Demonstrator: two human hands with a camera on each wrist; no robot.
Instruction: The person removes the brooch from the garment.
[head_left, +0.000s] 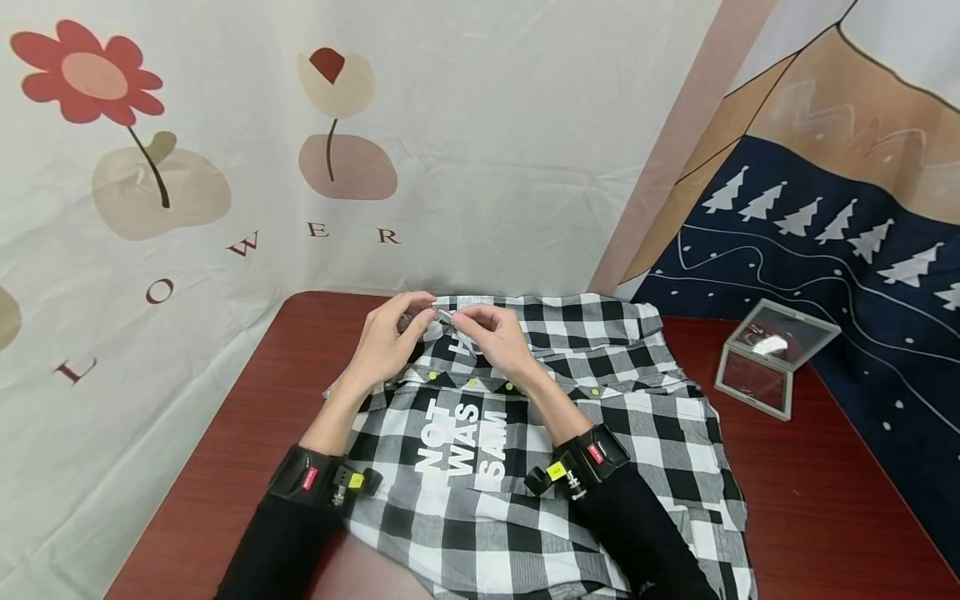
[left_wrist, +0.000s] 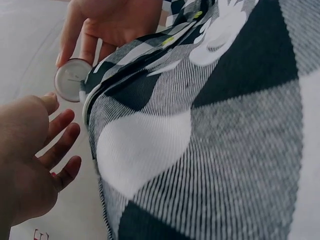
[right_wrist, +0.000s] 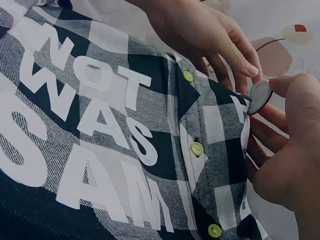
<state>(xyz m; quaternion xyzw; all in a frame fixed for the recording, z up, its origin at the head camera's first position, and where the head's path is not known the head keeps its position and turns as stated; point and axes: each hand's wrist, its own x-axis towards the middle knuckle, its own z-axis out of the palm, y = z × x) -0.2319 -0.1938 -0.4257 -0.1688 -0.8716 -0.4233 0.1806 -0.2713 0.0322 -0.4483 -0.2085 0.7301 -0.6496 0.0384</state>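
Behind the table hung a pale flower-print curtain (head_left: pixel 247 150) and, on the right, a navy cloth with white trees (head_left: pixel 840 250). On the red-brown wooden table (head_left: pixel 825 500) lay a black-and-white checked shirt (head_left: pixel 570 433) with a small glass box (head_left: pixel 776 354) well apart to its right. At the shirt's far edge, the right hand (head_left: pixel 498 337) pinched a round white disc (right_wrist: pixel 260 96), and the left hand (head_left: pixel 390 342) touched it, fingers loosely curled.
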